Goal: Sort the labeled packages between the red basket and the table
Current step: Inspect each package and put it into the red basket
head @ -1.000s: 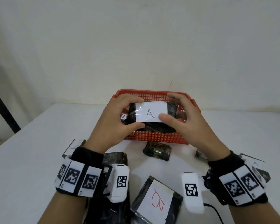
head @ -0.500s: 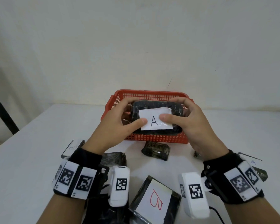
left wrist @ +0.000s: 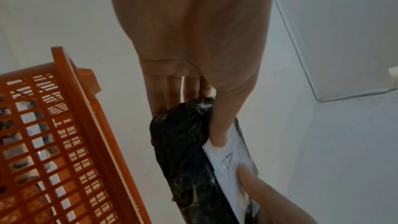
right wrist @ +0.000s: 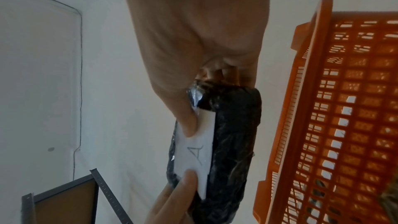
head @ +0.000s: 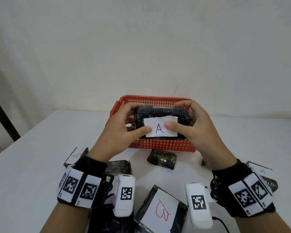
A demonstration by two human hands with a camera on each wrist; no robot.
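A black-wrapped package (head: 161, 113) (left wrist: 183, 142) (right wrist: 232, 135) with a white label marked A (head: 160, 127) is held in the air over the red basket (head: 160, 144) (left wrist: 64, 125) (right wrist: 344, 108). My left hand (head: 123, 130) (left wrist: 193, 57) grips its left end, thumb on the label. My right hand (head: 196, 130) (right wrist: 193, 40) grips the right end, thumb also on the label. Fingers of both hands curl behind the package. Other dark packages lie inside the basket, mostly hidden.
On the white table (head: 32, 165) in front of the basket lie more packages: a dark unlabelled one (head: 161, 158), one marked B in red (head: 161, 209), another B (head: 76, 155) at left, an A (head: 262, 172) at right. A wall stands behind.
The package has tilted so its label faces me more and sits lower on its front. Both hands shifted slightly; the grip is unchanged.
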